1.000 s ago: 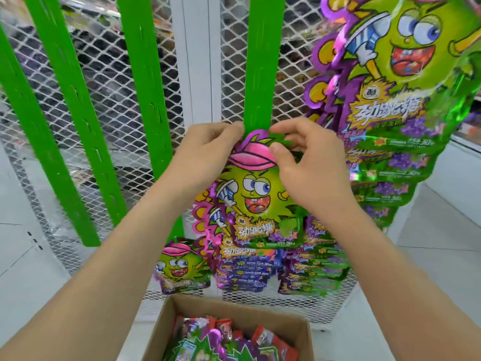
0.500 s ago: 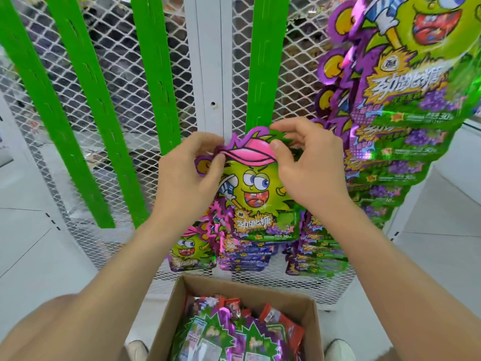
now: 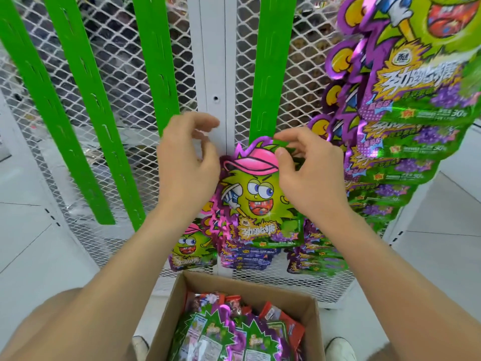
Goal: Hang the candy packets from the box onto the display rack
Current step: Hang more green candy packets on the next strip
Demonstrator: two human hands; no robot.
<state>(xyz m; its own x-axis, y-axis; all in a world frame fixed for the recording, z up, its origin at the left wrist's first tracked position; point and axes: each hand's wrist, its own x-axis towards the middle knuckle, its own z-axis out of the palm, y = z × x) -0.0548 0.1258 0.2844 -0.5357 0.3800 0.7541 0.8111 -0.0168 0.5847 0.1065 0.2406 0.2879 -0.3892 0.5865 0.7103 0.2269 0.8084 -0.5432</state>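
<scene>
The glossy green-and-purple candy packet with the pink-capped cartoon face hangs at the foot of the bright green plastic hanging strip, over packets already hung. My right hand pinches its top edge at one o'clock. My left hand has just let go and hovers at ten o'clock, fingers loosely curled, empty. I judge the packet hooked; the brown cardboard box at six o'clock holds more.
</scene>
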